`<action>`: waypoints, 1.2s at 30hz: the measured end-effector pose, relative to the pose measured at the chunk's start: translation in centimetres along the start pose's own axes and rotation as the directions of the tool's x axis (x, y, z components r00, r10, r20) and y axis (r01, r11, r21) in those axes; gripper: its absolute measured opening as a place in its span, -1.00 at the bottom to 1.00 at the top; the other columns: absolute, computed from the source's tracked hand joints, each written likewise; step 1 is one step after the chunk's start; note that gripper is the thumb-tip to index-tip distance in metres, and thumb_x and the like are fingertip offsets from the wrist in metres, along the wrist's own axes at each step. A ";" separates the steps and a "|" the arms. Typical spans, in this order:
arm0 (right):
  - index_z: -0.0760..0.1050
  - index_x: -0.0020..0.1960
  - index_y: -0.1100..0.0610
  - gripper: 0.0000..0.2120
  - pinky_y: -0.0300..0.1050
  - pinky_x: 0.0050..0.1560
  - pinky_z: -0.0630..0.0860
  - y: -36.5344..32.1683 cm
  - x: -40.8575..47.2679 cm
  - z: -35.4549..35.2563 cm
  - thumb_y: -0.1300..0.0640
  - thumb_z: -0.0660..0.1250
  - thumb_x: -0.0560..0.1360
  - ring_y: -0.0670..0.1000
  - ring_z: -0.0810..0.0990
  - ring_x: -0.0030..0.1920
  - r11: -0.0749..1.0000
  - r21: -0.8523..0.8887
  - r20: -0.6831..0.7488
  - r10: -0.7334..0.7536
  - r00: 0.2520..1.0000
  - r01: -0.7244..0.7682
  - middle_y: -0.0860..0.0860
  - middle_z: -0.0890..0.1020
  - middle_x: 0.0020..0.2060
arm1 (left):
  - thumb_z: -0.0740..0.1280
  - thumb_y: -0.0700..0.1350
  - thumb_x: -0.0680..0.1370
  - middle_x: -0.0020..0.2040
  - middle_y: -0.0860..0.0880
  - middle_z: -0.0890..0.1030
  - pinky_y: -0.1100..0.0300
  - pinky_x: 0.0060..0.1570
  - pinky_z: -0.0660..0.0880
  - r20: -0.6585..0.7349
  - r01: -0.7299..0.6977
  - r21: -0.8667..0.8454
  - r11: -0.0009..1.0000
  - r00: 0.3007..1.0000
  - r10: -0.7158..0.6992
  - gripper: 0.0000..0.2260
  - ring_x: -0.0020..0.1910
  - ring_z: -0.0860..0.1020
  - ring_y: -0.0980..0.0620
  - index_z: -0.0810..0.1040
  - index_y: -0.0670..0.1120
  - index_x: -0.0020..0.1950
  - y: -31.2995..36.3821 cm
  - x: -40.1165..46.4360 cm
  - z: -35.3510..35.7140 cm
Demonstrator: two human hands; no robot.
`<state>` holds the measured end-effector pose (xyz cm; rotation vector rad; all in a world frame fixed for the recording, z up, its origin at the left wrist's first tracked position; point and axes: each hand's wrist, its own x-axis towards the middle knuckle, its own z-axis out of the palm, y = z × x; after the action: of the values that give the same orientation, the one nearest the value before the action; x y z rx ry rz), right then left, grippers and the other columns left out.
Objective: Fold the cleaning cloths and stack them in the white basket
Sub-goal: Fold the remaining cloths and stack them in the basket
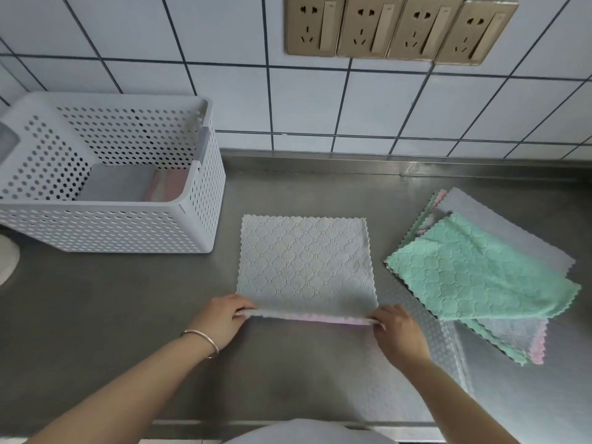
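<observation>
Basket (198, 219) left of spread cloth (304, 261); cloth pile (480, 277) right; perhaps two folded cloths (128, 184) inside basket.

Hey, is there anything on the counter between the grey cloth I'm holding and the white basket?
Nothing visible. The steel counter is bare between the grey cloth and the white basket, which sits to the left with its top open and folded cloths already inside.

Steel tabletop (288, 193) below white tiled wall (192, 43); four gold socket plates (400, 27) in row on wall.
</observation>
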<state>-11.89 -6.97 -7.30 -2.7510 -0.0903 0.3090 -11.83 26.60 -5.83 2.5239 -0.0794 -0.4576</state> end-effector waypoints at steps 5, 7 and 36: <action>0.47 -0.26 0.05 -0.81 -0.25 -0.25 0.35 -0.3 0.9 -4.4 0.16 0.22 0.53 0.02 0.55 -0.16 0.994 -0.104 0.527 0.030 0.850 0.029 0.01 0.57 -0.26 | 0.28 -0.03 0.52 -0.34 0.06 0.47 0.21 -0.31 0.26 0.364 -0.017 0.259 0.966 0.928 -0.081 -0.78 -0.22 0.42 0.01 0.44 0.04 -0.33 1.1 1.0 -2.8; 0.43 -0.31 0.02 -0.77 -0.32 -0.19 0.41 -0.4 1.4 -5.6 0.15 0.23 0.53 -0.01 0.55 -0.18 0.991 -0.123 0.655 0.049 0.754 0.043 0.00 0.57 -0.25 | 0.29 -0.01 0.51 -0.40 0.07 0.37 0.24 -0.37 0.22 0.449 -0.036 0.312 0.949 0.886 -0.113 -0.67 -0.26 0.37 0.00 0.28 0.00 -0.41 1.4 1.3 -3.4; 0.46 -0.15 0.17 -0.78 -0.12 -0.23 0.35 -0.9 10.4 -1.7 0.03 0.22 0.55 0.11 0.48 -0.19 0.794 0.309 0.049 0.536 0.843 -0.523 0.08 0.56 -0.26 | 0.25 -0.02 0.56 0.25 -0.22 0.53 0.06 0.17 0.40 -0.098 0.505 -0.181 0.844 0.844 -0.527 -0.62 0.23 0.48 -0.23 0.44 -0.18 0.32 2.6 10.8 -0.3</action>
<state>-1.39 -5.68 -7.57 -2.4079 0.7007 0.3728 -1.41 22.99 -7.48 2.3971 0.6881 -0.4632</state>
